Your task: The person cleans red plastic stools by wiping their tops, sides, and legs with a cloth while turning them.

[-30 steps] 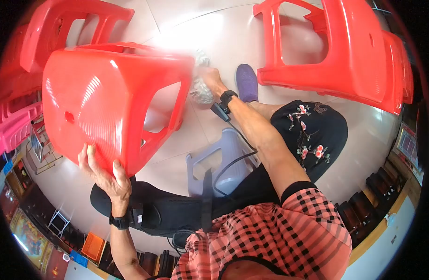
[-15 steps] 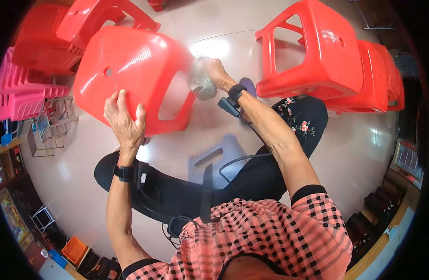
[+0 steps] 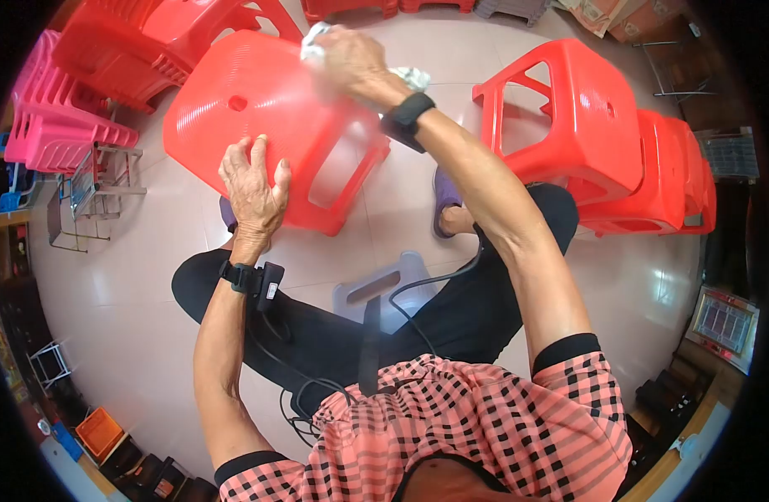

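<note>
Apparently wiping top, no longer side, of red stool (image 3: pixel 202 117) beyond spread left hand (image 3: pixel 256 188), clutching cloth (image 3: pixel 314 48) in right hand (image 3: pixel 352 65).

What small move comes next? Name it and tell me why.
Probably slide the cloth inward over the top of the red stool: the right hand holds the cloth at the top's far edge, while the left hand rests on the near part, seemingly steadying the stool.
</note>
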`<state>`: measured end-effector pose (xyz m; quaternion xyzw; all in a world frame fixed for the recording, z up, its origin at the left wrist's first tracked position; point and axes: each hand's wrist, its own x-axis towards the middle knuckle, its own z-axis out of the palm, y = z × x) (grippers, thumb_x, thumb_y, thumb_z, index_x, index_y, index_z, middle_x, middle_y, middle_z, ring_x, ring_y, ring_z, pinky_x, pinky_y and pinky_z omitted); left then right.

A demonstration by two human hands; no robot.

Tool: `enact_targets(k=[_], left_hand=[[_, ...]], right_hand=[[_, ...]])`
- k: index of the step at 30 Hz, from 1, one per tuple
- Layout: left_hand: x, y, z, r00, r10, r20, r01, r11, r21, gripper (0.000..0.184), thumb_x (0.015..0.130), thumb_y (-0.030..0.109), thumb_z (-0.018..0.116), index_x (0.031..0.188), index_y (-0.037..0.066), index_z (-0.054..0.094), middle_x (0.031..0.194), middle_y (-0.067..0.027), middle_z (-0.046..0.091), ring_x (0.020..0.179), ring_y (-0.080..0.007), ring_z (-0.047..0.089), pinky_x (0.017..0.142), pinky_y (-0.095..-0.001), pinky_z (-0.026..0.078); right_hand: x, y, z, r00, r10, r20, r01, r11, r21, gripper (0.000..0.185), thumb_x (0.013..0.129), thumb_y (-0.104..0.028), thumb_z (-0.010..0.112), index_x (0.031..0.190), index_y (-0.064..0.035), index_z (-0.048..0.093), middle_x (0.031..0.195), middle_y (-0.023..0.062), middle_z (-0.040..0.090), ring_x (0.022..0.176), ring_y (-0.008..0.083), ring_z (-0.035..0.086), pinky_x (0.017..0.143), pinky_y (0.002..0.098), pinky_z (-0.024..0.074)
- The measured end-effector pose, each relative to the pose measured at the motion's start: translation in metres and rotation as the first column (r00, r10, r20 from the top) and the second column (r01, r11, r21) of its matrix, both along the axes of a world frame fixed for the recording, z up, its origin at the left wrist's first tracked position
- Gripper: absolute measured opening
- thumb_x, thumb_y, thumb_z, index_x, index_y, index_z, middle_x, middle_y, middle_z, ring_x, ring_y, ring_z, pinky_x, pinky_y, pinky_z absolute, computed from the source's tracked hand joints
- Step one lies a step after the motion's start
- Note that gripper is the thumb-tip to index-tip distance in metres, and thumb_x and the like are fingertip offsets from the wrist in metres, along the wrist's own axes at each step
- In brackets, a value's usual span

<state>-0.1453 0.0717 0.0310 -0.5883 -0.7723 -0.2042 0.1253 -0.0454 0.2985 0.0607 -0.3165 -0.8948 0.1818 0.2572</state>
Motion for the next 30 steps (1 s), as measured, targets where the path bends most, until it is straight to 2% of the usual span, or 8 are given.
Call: enact_targets(k=[2, 6, 10, 14, 20, 22, 26, 30], left_hand=[[0.002, 0.000, -0.001, 0.999, -0.009, 0.046, 0.008, 1.000, 0.031, 0.048, 0.086, 0.029, 0.057, 0.124, 0.000, 0.052, 0.122, -0.0195, 0.046, 0.115, -0.0357, 0.042, 0.099, -0.0487, 0.032], [-0.004, -0.001, -0.003, 0.977, -0.054, 0.207, 0.020, 0.986, 0.165, 0.042, 0.091, 0.026, 0.052, 0.122, -0.001, 0.052, 0.121, -0.0189, 0.047, 0.115, -0.0344, 0.043, 0.100, -0.0456, 0.033], [-0.020, -0.018, -0.007, 0.737, 0.062, 0.673, -0.384, 0.858, 0.340, 0.042, 0.096, 0.029, 0.047, 0.123, -0.003, 0.047, 0.119, -0.0182, 0.047, 0.115, -0.0318, 0.045, 0.100, -0.0406, 0.034], [-0.015, -0.052, 0.010, 0.812, 0.188, 0.552, -0.378, 0.890, 0.253, 0.047, 0.095, 0.028, 0.053, 0.127, -0.003, 0.043, 0.119, -0.0202, 0.045, 0.115, -0.0314, 0.045, 0.100, -0.0408, 0.035], [0.019, -0.074, -0.003, 0.549, 0.159, 0.821, -0.354, 0.933, 0.056, 0.057, 0.090, 0.020, 0.062, 0.135, -0.001, 0.033, 0.124, -0.0198, 0.044, 0.111, -0.0257, 0.050, 0.094, -0.0376, 0.043], [0.034, -0.071, -0.003, 0.488, 0.148, 0.860, -0.324, 0.946, 0.021, 0.063, 0.090, 0.021, 0.063, 0.139, 0.002, 0.028, 0.126, -0.0224, 0.042, 0.114, -0.0270, 0.049, 0.094, -0.0371, 0.045], [0.048, -0.058, 0.000, 0.391, 0.020, 0.920, -0.300, 0.948, 0.106, 0.064, 0.091, 0.025, 0.062, 0.140, 0.002, 0.027, 0.130, -0.0233, 0.037, 0.119, -0.0301, 0.046, 0.096, -0.0384, 0.045], [0.054, -0.052, -0.005, 0.583, 0.117, 0.804, -0.276, 0.959, 0.061, 0.067, 0.092, 0.032, 0.059, 0.142, 0.001, 0.025, 0.126, -0.0232, 0.036, 0.118, -0.0325, 0.042, 0.098, -0.0412, 0.041]], right_hand=[[-0.017, -0.013, 0.005, 0.972, 0.162, 0.172, -0.166, 0.986, 0.012, 0.031, 0.077, -0.032, 0.061, 0.094, -0.0060, 0.068, 0.094, 0.0160, 0.065, 0.091, 0.0299, 0.065, 0.075, 0.0447, 0.0534], [-0.049, -0.054, -0.024, 0.978, 0.194, -0.079, -0.183, 0.975, 0.124, 0.030, 0.074, -0.031, 0.065, 0.089, -0.0049, 0.065, 0.089, 0.0163, 0.063, 0.085, 0.0315, 0.062, 0.069, 0.0453, 0.0523], [-0.033, -0.108, -0.010, 0.898, 0.418, -0.140, -0.410, 0.908, 0.084, 0.027, 0.074, -0.026, 0.067, 0.093, -0.0062, 0.063, 0.086, 0.0161, 0.061, 0.083, 0.0320, 0.061, 0.070, 0.0445, 0.0506], [-0.033, -0.100, -0.018, 0.761, 0.586, -0.276, -0.620, 0.783, -0.048, 0.027, 0.075, -0.024, 0.066, 0.098, -0.0094, 0.065, 0.092, 0.0151, 0.062, 0.087, 0.0327, 0.062, 0.073, 0.0435, 0.0512], [-0.042, 0.007, -0.043, 0.977, 0.165, -0.136, -0.144, 0.978, 0.151, 0.047, 0.076, -0.044, 0.064, 0.106, -0.0080, 0.065, 0.103, 0.0189, 0.063, 0.096, 0.0348, 0.063, 0.080, 0.0428, 0.0522], [-0.028, 0.015, -0.005, 0.998, -0.034, -0.057, 0.028, 0.995, -0.094, 0.053, 0.077, -0.049, 0.062, 0.111, -0.0086, 0.064, 0.109, 0.0203, 0.062, 0.101, 0.0357, 0.062, 0.086, 0.0430, 0.0506], [-0.028, 0.041, -0.010, 1.000, 0.029, 0.003, -0.025, 0.904, -0.427, 0.070, 0.075, -0.056, 0.061, 0.123, -0.0049, 0.059, 0.126, 0.0257, 0.056, 0.117, 0.0384, 0.055, 0.097, 0.0448, 0.0436], [-0.017, 0.037, -0.003, 0.998, 0.051, 0.024, -0.032, 0.865, -0.501, 0.070, 0.074, -0.054, 0.063, 0.117, 0.0003, 0.061, 0.118, 0.0267, 0.061, 0.112, 0.0392, 0.057, 0.094, 0.0445, 0.0450]])
